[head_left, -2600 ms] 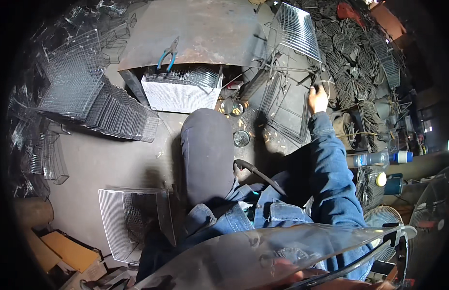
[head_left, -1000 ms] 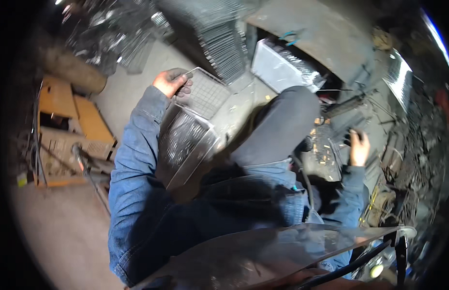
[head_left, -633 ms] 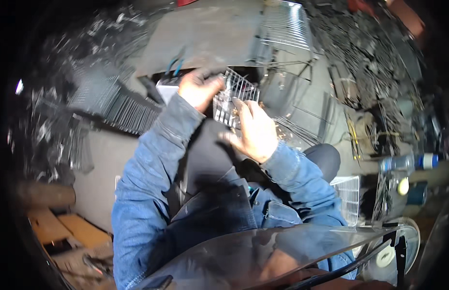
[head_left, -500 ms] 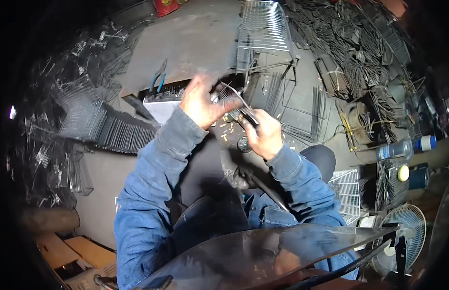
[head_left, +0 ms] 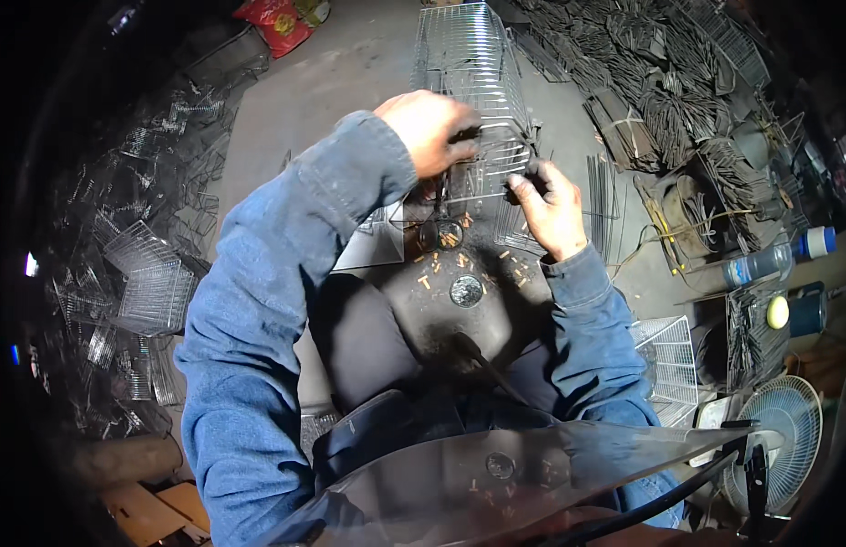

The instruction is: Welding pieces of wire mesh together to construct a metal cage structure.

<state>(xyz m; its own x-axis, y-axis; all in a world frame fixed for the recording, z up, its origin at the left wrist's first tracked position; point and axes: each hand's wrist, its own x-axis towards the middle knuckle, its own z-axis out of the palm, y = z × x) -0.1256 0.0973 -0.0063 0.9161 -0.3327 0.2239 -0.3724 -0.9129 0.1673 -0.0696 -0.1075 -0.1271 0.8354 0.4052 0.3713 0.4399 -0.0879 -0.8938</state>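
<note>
Out in front of me, my left hand [head_left: 432,135] curls its fingers round the left side of a small wire rack piece [head_left: 498,157] made of thin bent bars. My right hand [head_left: 554,210] pinches the near right corner of that piece between thumb and fingers. Directly beyond it stands a shiny wire basket [head_left: 469,50]; whether the piece touches it, I cannot tell. The left fingertips are partly hidden behind the wires.
A dark work surface [head_left: 423,319] between my knees holds scattered brass-coloured bits [head_left: 450,241] and a round dish [head_left: 466,291]. Stacked wire baskets [head_left: 154,296] lie left. Bundled rods [head_left: 665,118], a bottle [head_left: 756,266] and a fan [head_left: 777,433] are right. A transparent visor [head_left: 496,474] crosses the lower view.
Both hands have moved farther from me, carrying the wire piece up beside the shiny basket. My left hand, open and blurred before, now grips the piece. The view has shifted slightly.
</note>
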